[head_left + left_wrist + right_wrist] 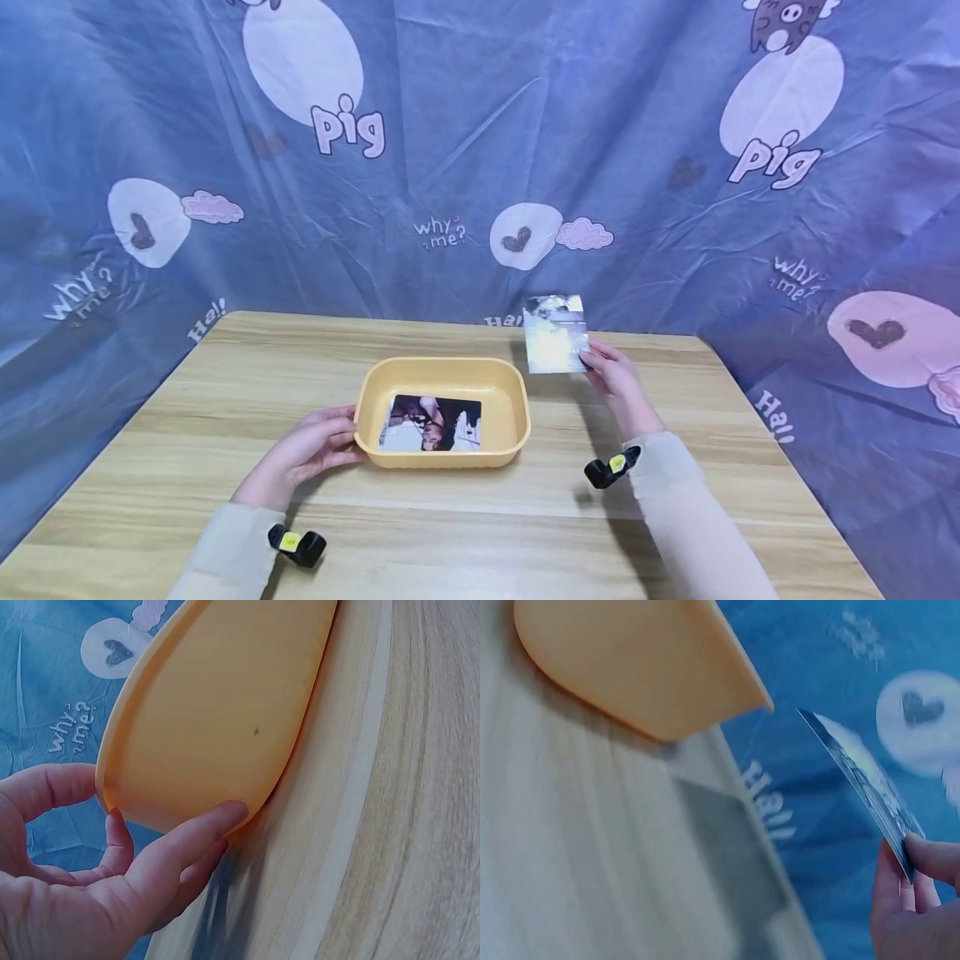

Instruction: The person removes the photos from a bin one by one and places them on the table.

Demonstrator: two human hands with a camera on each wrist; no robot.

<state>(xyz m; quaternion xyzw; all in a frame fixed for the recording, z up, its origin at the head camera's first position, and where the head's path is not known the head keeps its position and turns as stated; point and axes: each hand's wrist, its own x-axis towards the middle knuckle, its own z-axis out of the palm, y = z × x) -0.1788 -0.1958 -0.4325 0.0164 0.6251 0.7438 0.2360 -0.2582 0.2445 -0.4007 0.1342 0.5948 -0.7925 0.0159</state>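
A yellow plastic tub (442, 460) sits on the table with a photo (431, 423) lying flat inside, toward its front left. At the tub's left end, my left hand (318, 442) holds the outer wall; in the left wrist view its fingers (217, 819) spread from the rim down to the base. Right of the tub, my right hand (615, 379) pinches a second photo (555, 337) by its lower right corner, between thumb and fingers. This photo is raised above the table, and bright glare washes out most of its picture.
The wooden table (465, 533) ends at a blue printed curtain (450, 167), which hangs behind it and at both sides. A dark shadow (731, 847) falls on the tabletop beside the tub. Each sleeve carries a small black wrist camera (611, 468).
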